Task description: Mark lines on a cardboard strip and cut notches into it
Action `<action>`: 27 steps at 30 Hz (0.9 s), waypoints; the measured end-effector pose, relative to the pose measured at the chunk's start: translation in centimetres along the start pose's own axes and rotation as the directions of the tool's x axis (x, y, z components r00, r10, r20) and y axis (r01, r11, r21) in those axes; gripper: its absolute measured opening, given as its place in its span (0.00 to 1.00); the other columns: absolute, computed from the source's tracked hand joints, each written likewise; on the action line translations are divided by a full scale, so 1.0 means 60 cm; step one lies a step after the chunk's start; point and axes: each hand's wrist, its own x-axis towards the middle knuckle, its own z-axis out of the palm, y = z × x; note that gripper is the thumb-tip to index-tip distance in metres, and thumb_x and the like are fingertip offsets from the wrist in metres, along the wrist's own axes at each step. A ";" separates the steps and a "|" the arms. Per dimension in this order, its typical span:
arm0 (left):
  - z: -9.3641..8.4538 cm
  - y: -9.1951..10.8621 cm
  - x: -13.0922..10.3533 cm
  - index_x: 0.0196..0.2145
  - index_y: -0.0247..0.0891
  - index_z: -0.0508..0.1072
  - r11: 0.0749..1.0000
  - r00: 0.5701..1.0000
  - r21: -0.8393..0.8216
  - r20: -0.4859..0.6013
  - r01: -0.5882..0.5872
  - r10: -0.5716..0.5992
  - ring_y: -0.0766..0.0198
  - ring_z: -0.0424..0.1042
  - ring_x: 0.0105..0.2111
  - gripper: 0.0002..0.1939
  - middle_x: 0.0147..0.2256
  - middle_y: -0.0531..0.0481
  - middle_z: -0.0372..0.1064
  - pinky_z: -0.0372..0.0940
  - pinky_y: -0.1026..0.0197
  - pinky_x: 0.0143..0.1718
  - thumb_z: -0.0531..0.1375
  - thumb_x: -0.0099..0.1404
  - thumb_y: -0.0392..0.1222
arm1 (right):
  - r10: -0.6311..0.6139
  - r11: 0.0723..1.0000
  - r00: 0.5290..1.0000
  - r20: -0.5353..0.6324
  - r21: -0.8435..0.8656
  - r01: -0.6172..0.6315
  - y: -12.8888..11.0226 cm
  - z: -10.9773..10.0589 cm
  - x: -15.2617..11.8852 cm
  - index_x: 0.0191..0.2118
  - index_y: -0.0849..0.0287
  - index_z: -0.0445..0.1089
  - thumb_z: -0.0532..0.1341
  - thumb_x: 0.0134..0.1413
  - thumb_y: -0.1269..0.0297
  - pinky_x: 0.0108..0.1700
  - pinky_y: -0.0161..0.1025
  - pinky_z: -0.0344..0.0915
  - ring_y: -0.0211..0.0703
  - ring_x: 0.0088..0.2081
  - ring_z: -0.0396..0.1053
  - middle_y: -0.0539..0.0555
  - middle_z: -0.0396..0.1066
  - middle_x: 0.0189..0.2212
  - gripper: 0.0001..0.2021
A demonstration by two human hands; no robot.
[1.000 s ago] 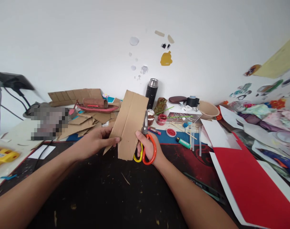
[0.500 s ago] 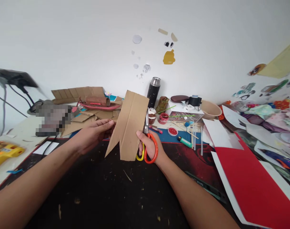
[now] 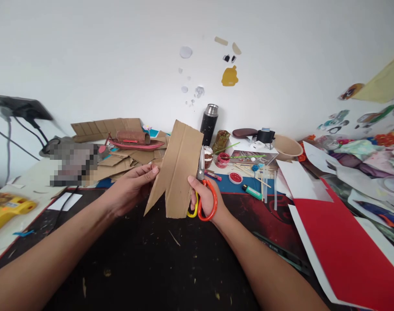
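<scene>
A creased piece of cardboard is held up before me, with a notch cut into its lower edge and a pointed flap at lower left. My left hand pinches its left edge between thumb and fingers, the fingertips hidden behind it. At the right edge, the thumb of my right hand presses on the cardboard. That same hand carries scissors with one orange and one yellow handle loop. Their blades point upward beside the cardboard, partly hidden by it.
Behind stand a red model boat, cardboard scraps, a black thermos and open paint jars. A green glue tube lies to the right, near red card. A yellow tool is at far left.
My left hand has moved slightly right and its thumb now closes on the cardboard's left edge. The cardboard has tilted a little; the scissors stay in my right hand.
</scene>
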 end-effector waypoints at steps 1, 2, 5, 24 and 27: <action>0.002 0.000 0.000 0.38 0.44 0.83 1.000 1.000 -0.003 0.003 -0.001 0.001 0.54 0.81 0.36 0.22 0.36 0.47 0.83 0.76 0.55 0.40 0.82 0.59 0.61 | 0.004 1.000 1.000 -0.002 0.001 -0.004 0.000 0.000 0.000 0.32 0.50 0.67 0.74 0.56 0.31 0.17 0.34 0.62 0.42 0.13 0.67 0.44 0.67 0.12 0.28; 0.005 0.000 -0.001 0.37 0.44 0.83 1.000 1.000 -0.014 0.008 0.000 0.000 0.54 0.81 0.35 0.23 0.35 0.47 0.83 0.76 0.55 0.40 0.82 0.57 0.62 | 0.007 1.000 1.000 -0.005 0.004 -0.007 -0.001 0.000 0.000 0.32 0.50 0.67 0.74 0.56 0.31 0.17 0.34 0.63 0.42 0.13 0.67 0.44 0.67 0.12 0.28; 0.009 -0.001 -0.001 0.37 0.44 0.84 0.997 1.000 -0.080 0.003 0.007 -0.007 0.56 0.79 0.34 0.25 0.33 0.49 0.81 0.76 0.56 0.41 0.85 0.52 0.61 | 0.008 1.000 1.000 -0.008 0.017 -0.007 -0.004 0.001 0.000 0.30 0.50 0.67 0.75 0.55 0.33 0.17 0.34 0.63 0.41 0.13 0.66 0.44 0.66 0.12 0.28; -0.001 -0.004 -0.003 0.35 0.43 0.83 0.994 1.000 -0.110 -0.016 -0.015 0.013 0.63 0.74 0.32 0.23 0.33 0.54 0.78 0.70 0.61 0.38 0.86 0.53 0.55 | 0.003 0.998 1.000 0.010 0.056 -0.003 -0.004 -0.002 0.006 0.33 0.50 0.67 0.75 0.53 0.30 0.16 0.34 0.62 0.41 0.12 0.65 0.43 0.66 0.12 0.29; -0.004 -0.008 -0.001 0.35 0.42 0.82 0.994 1.000 -0.105 -0.016 -0.023 0.022 0.62 0.75 0.33 0.22 0.32 0.54 0.78 0.70 0.60 0.38 0.84 0.56 0.56 | 0.008 0.999 1.000 0.022 0.033 -0.008 -0.003 0.000 0.003 0.30 0.51 0.67 0.74 0.55 0.30 0.17 0.33 0.62 0.40 0.12 0.65 0.44 0.67 0.12 0.29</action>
